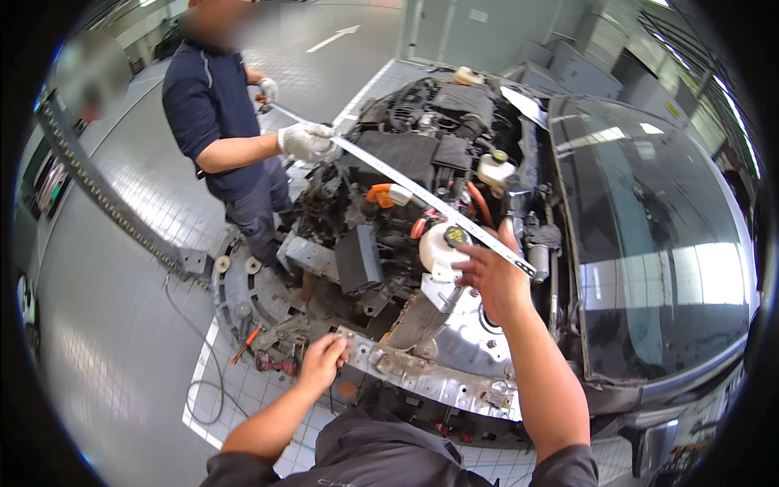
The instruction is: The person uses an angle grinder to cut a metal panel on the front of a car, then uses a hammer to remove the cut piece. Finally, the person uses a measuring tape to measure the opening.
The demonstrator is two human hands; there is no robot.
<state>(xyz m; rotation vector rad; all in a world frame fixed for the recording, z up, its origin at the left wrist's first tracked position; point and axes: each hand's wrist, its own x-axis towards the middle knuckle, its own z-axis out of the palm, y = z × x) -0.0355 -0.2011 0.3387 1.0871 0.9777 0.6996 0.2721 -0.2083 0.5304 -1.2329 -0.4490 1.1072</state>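
Observation:
A long silver measuring bar (406, 184) slants across the engine bay of a partly stripped car. Its near end, pierced with small holes, crosses over my right hand (497, 280), whose thumb points up and whose fingers are apart beside the black cap (455, 236) of a white reservoir (436, 253). At the front corner of the bare metal fender rail (422, 373), my left hand (323, 362) is closed on the edge. Across the car, a co-worker's gloved hand (308, 142) grips the bar's far part; their other gloved hand (268, 89) is at its far end.
Orange cables (479, 203) run through the engine bay near the bar. The windshield (649, 235) lies to the right. On the floor at left are a curved bumper part (243, 284), an orange-handled tool (246, 345), a red power tool (274, 364) and a loose cable (195, 341).

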